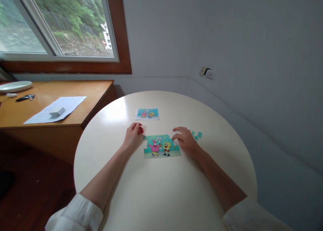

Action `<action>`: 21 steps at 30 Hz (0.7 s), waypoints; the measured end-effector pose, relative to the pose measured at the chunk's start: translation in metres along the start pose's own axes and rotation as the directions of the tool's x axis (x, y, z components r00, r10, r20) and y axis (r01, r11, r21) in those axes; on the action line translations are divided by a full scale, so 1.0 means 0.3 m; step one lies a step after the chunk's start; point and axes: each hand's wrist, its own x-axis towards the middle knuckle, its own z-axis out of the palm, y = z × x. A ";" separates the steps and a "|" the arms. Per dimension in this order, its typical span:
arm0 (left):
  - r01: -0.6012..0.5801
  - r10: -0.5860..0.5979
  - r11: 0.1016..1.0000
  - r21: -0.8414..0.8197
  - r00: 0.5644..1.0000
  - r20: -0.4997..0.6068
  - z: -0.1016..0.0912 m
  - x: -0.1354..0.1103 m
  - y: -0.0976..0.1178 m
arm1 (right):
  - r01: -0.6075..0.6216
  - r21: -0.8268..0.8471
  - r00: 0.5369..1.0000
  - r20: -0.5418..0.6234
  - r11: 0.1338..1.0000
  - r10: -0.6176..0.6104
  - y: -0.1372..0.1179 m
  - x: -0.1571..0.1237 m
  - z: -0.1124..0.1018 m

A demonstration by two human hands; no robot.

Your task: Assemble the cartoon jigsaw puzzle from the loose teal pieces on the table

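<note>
A partly assembled jigsaw puzzle [160, 147] lies flat on the round table, showing a pink starfish, a pale figure and a yellow square cartoon character on teal. Gaps show along its upper right and left edges. My left hand [133, 132] rests by its upper left corner with the fingers curled in; whether they hold anything is hidden. Over the puzzle's right edge, my right hand [185, 140] has its fingers apart, with no piece visible between them. Several loose teal puzzle pieces [197, 135] lie just beyond my right hand, partly covered by it.
A small reference picture [148, 114] of the same scene lies farther back on the white round table [156, 194]. To the left, a wooden desk [73, 86] carries a paper sheet [73, 102], a small white box [57, 112], a black object [24, 98] and a white plate [16, 86].
</note>
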 end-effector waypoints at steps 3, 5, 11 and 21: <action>-0.004 0.004 1.000 0.002 1.000 -0.002 -0.001 0.000 -0.001 | -0.015 -0.010 0.998 0.062 1.000 0.015 0.019 -0.003 0.013; -0.005 0.005 1.000 0.003 1.000 -0.001 -0.002 0.002 -0.004 | -0.024 -0.010 0.997 0.073 1.000 0.024 0.022 -0.004 0.014; -0.002 0.002 1.000 0.002 1.000 0.001 -0.006 0.006 -0.010 | -0.040 -0.004 0.996 0.081 0.999 0.040 0.017 -0.004 0.011; -0.005 0.005 1.000 0.010 1.000 -0.011 -0.007 0.001 -0.001 | -0.048 -0.010 0.995 0.087 0.999 0.048 0.012 -0.001 0.008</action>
